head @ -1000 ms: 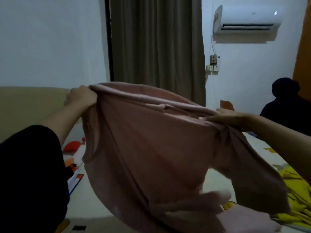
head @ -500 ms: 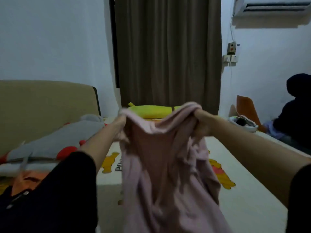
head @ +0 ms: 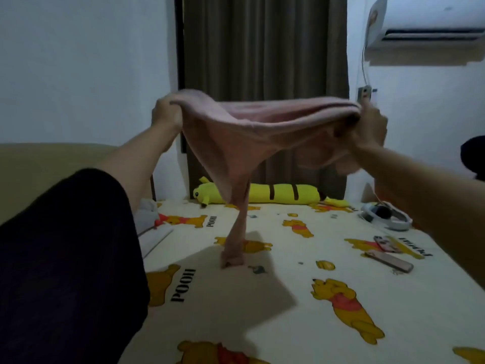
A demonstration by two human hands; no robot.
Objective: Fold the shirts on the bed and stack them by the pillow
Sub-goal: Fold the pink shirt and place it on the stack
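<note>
While both arms are stretched forward above the bed, the 2 hands hold a pink shirt up in the air between them. The left hand grips 1 end of the cloth with curled fingers, and the right hand grips the other end in a bunched fist. The shirt sags in the middle, and 1 long twisted part hangs down until its tip touches the sheet, which has a yellow bear print. Behind the shirt, a long yellow plush pillow lies along the far edge of the bed, under a dark curtain. On the right side of the sheet lie 2 phones, and a white object that I cannot identify is further back.
</note>
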